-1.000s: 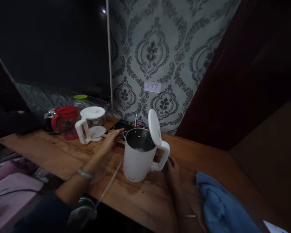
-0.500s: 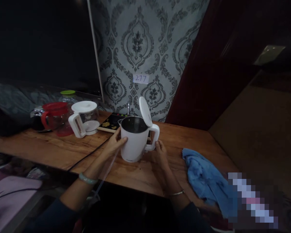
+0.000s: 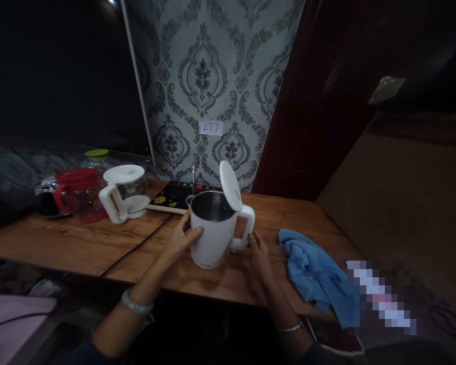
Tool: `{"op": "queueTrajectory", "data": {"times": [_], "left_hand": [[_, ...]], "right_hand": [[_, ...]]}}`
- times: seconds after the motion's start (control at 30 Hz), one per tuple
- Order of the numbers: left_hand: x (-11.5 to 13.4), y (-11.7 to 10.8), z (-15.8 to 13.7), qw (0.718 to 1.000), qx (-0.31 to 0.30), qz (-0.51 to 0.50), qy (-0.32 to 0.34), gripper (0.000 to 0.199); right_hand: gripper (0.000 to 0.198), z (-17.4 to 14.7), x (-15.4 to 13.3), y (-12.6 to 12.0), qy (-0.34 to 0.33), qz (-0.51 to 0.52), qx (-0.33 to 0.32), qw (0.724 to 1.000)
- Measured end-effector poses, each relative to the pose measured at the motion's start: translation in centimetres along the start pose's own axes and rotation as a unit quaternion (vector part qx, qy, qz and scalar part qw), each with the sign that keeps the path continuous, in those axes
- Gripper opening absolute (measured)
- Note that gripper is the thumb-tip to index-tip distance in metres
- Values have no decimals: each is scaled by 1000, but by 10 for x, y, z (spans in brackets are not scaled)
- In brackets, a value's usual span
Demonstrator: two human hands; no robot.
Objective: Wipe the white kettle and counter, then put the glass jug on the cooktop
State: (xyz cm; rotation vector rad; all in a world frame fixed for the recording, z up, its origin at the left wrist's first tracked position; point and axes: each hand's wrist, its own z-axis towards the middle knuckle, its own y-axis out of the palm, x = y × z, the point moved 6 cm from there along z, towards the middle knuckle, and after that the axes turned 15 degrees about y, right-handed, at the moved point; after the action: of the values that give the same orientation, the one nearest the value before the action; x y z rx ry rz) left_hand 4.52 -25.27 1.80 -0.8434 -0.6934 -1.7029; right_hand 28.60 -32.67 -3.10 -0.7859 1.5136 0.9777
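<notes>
A white electric kettle (image 3: 212, 243) is between my hands over the front part of the wooden table, its lid (image 3: 230, 185) raised and its dark metal inside showing. My left hand (image 3: 182, 235) grips the kettle's left side below the spout, thumb on the front wall. At the lower end of the white handle (image 3: 249, 225), the fingers of my right hand (image 3: 259, 248) pinch against it. Whether the kettle's base touches the wood I cannot tell. Behind it lies a black panel with gold flowers (image 3: 167, 196), beside a thin metal spout (image 3: 193, 177).
On the wooden table (image 3: 144, 253), a white-lidded glass jug (image 3: 127, 175) and a red-lidded jug (image 3: 78, 177) stand at left, with a green-lidded container (image 3: 97, 153) behind. A black cable (image 3: 137, 246) crosses the table. A blue cloth (image 3: 311, 268) lies at right.
The camera view has shifted, so the wall and jugs sit further left. The kettle has come slightly nearer me, still between both hands. The clear tube below my left hand no longer shows.
</notes>
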Motion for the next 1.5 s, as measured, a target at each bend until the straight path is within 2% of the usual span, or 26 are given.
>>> {"op": "queueTrajectory", "data": {"times": [0.37,0.7,0.8,0.93,1.0,1.1,1.2,1.27,1.37,1.43,1.5], "left_hand": [[23,30,-16,999,-32,-10,-26,86],[28,26,-22,997,-41,-16,-61,84],[35,16,-20,999,-25,2,-40,75],[49,5,-11,998,10,54,20,74],[67,5,-4,991,13,108,79,74],[113,16,7,948,-8,229,220,69],[160,41,14,868,-74,327,366,62],[177,61,19,818,-135,369,421,59],[181,87,28,761,-226,408,450,55],[177,96,34,743,-253,414,461,47],[174,99,39,737,-250,413,473,40]], "right_hand": [[40,-17,-1,-30,1,7,55,998],[51,-11,9,-45,-9,-15,31,999],[50,-17,-12,-46,-48,-40,41,997],[48,-32,-73,-34,-182,-125,31,975],[48,-37,-103,-23,-237,-163,11,958],[46,-39,-131,-3,-292,-205,-28,934],[46,-36,-138,11,-310,-226,-51,922],[46,-35,-136,15,-309,-227,-54,922],[46,-35,-132,18,-309,-216,-52,924],[46,-36,-131,18,-309,-209,-52,926],[46,-36,-130,18,-306,-203,-50,929]]}}
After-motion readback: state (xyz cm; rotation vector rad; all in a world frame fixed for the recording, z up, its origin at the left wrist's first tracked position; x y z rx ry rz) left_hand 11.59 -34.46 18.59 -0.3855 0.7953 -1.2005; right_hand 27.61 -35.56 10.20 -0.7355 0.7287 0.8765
